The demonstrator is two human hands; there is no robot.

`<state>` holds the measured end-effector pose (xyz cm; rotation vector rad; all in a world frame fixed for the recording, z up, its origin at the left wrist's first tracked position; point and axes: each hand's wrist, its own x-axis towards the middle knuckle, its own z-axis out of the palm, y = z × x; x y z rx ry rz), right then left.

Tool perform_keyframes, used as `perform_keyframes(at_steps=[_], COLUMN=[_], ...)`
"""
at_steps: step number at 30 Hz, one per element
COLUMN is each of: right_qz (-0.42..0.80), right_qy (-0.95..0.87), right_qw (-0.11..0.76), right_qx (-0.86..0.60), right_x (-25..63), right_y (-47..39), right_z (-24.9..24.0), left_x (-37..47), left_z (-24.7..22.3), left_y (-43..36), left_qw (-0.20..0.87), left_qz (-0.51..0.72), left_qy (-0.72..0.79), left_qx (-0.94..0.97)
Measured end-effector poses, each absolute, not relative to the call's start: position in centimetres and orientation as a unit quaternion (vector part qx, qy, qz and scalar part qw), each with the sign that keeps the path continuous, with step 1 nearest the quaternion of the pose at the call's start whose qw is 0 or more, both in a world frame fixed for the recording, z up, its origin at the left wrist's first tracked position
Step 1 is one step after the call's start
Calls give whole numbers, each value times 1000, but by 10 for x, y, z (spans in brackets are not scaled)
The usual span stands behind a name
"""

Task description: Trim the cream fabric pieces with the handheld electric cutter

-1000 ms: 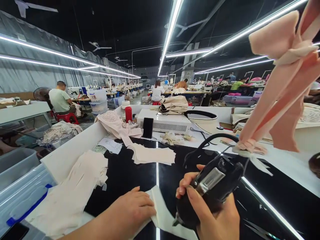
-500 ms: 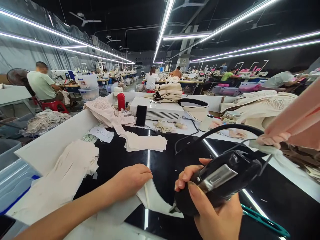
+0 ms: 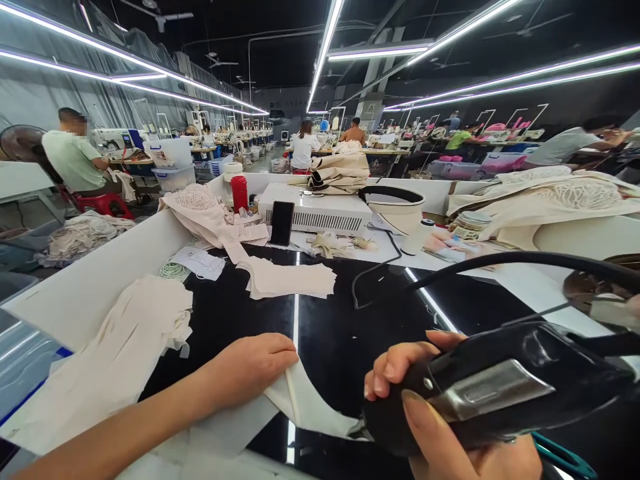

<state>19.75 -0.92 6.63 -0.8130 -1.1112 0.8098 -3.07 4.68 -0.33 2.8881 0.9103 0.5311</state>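
A curved white fabric piece (image 3: pixel 320 407) with a raised cream strip across it lies on the glossy black tabletop (image 3: pixel 330 347). At its left end, my left hand (image 3: pixel 257 363) is closed on the fabric, fingers together and partly hidden. My right hand (image 3: pixel 440 427) is wrapped round a black corded hand-held power tool (image 3: pixel 505 387) with a shiny metal plate on its side. The tool's small metal tip (image 3: pixel 357 430) touches or nearly touches the fabric's right end. From its rear a black cable (image 3: pixel 540 259) arches back to the left.
Stacked cream fabric strips (image 3: pixel 290 277) lie ahead, near a phone (image 3: pixel 282 223), a white vented box (image 3: pixel 315 210) and a red bottle (image 3: pixel 239 193). More cut pieces (image 3: pixel 130 340) lie left. A teal tool (image 3: pixel 563 457) is partly hidden at right. People work at sewing tables behind.
My right hand and the power tool have shifted right and come closer to the camera. The fabric's right end follows the tip slightly right. My left hand has moved slightly left.
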Motion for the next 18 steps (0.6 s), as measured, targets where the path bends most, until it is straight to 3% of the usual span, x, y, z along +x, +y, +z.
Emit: perform_keyframes(at_steps=[18], right_qz=[358], right_qy=[-466], right_qw=[741], right_qx=[-325], right_x=[160], right_y=[49], right_z=[76], left_x=[-31], left_z=[-6], left_y=[38], left_qw=[35], left_qz=[222], left_qy=[305], left_qx=[925])
